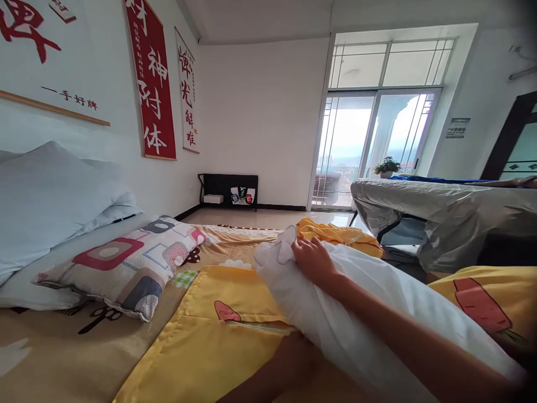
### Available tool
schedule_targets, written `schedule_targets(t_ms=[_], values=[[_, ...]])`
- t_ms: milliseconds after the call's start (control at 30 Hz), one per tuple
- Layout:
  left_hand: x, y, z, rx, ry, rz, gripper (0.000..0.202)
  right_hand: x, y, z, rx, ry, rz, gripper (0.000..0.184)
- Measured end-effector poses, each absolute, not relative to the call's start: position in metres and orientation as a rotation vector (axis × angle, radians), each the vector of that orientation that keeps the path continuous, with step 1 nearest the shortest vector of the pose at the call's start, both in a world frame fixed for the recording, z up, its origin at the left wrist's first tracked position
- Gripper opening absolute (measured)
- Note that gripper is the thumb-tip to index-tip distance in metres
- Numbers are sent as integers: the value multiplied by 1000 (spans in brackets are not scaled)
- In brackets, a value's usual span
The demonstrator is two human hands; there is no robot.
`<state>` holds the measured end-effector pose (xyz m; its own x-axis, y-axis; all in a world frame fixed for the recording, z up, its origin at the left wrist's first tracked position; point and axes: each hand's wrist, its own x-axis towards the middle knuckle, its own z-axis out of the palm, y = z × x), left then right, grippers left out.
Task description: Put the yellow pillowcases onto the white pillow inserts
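Note:
A plump white pillow (377, 285) lies aslant over the bed at the right of the head view. My right hand (312, 257) is closed on the gathered corner at its far left end. Under and beside it, a yellow pillowcase (168, 347) with a carrot print is spread flat, with a pale-edged slit running from the carrot towards the pillow. My left hand (291, 355) is at the near side of that slit, against the yellow cloth. Shadow and cloth hide its fingers, so their grip does not show.
A patterned cushion (138, 260) and white pillows (54, 207) lie at the left. Crumpled yellow cloth (339, 235) sits beyond the white pillow, and more carrot-print cloth (482, 302) at the right. A plastic-covered table (453, 204) stands behind, with a person's arm (514, 183) on it.

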<state>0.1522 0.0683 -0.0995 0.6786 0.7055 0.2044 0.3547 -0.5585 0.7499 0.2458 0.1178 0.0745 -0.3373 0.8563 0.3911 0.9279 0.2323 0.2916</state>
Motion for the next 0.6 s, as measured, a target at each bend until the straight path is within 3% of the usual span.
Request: schedule_targets(t_ms=[67,167,400,600], values=[[119,76,-113,2396,992,418,54,254,127,54,-1731,-2329,-658,24],[81,79,-125,2481,1212,185,46,255,136,38,-1705,-2331,-577,22],[67,84,-130,2486,1325,209,39,251,143,38,-1658,-2336,-470,22],[73,92,-142,2510,1405,176,31,280,131,68,-1693,-2238,-532,20]])
